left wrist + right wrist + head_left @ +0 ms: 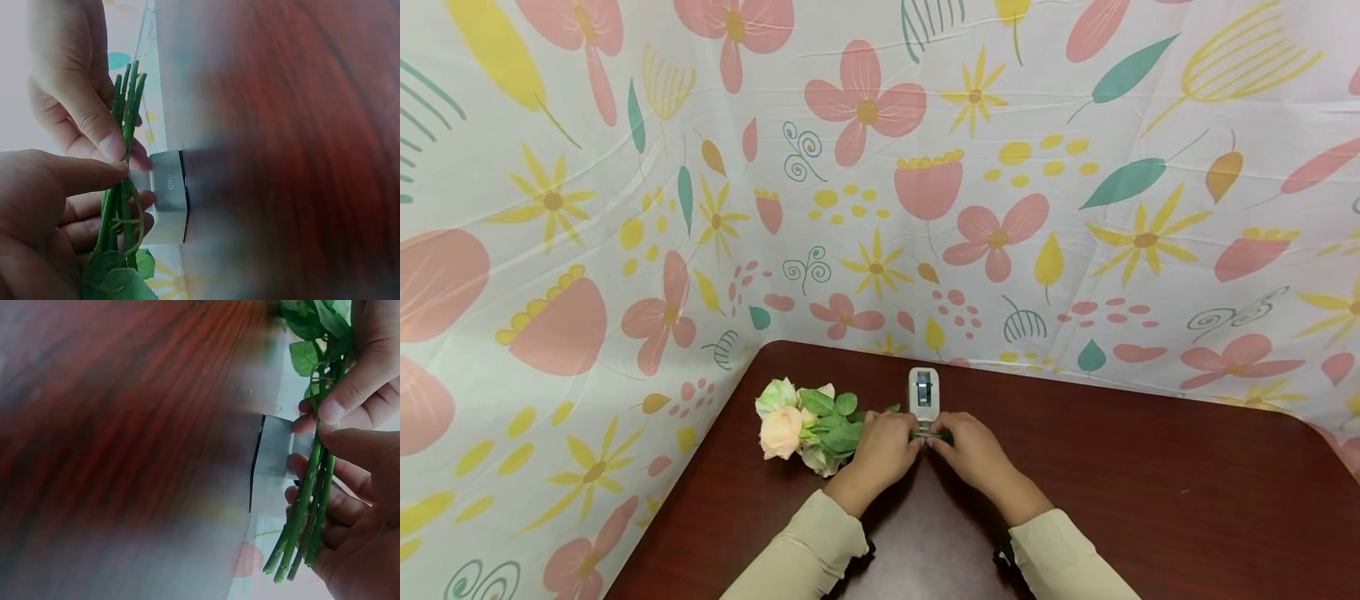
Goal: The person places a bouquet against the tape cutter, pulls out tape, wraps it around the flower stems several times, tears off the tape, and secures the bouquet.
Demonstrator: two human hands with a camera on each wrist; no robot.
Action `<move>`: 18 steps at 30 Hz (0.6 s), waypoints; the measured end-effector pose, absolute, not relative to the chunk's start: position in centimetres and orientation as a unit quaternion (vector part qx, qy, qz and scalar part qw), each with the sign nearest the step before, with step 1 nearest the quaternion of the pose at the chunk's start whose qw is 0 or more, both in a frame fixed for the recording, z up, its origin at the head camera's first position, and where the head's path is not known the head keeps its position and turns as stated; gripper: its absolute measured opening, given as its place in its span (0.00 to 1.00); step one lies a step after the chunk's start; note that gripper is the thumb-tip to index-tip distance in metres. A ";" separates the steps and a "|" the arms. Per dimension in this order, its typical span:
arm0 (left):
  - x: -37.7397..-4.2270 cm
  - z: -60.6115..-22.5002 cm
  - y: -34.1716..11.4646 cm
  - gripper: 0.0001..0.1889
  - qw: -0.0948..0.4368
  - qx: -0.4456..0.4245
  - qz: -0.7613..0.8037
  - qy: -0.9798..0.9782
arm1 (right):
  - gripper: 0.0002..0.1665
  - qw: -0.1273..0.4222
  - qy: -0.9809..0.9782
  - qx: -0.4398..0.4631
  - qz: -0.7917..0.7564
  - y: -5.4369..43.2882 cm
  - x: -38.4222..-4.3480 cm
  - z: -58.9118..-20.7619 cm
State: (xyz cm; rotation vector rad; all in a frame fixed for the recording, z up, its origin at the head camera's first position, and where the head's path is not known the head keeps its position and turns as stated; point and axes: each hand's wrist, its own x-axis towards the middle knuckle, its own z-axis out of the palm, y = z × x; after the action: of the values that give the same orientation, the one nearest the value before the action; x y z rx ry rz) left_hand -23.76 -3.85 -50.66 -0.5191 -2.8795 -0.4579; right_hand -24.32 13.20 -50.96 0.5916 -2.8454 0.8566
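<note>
A bunch of roses [781, 432], peach and pale cream with green leaves, lies with its blooms to the left. My left hand [883, 446] grips the green stems [106, 219] on the leafy side, thumb in front and fingers behind. Close beside it, my right hand [972, 450] pinches the same stems nearer their cut ends [284, 565]; the thumbs almost meet. A white tape dispenser [924, 393] with a roll of clear tape stands just beyond the hands. Clear tape [924, 427] seems to reach from it to the stems; the fingers hide how it lies there.
The dark red-brown wooden table [1150, 483] stretches to the right and in front of the hands. A flower-printed cloth [880, 200] hangs along the table's back and left edges.
</note>
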 end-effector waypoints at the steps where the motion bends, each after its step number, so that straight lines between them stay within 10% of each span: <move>1: -23.7 -50.7 -3.9 0.05 0.090 -0.176 -0.155 -0.968 | 0.06 0.056 -0.937 0.197 0.282 13.2 -24.3 -51.0; 18: -22.2 -51.0 -4.2 0.09 0.073 -0.193 -0.149 -0.967 | 0.07 0.046 -0.921 0.242 0.301 13.9 -23.5 -50.9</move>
State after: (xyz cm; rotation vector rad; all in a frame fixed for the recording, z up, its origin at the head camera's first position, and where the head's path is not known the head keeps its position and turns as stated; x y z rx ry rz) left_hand -22.19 -4.23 -51.03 -0.5805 -2.9051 -0.4473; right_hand -23.49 13.87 -50.90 0.7376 -2.8123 0.9189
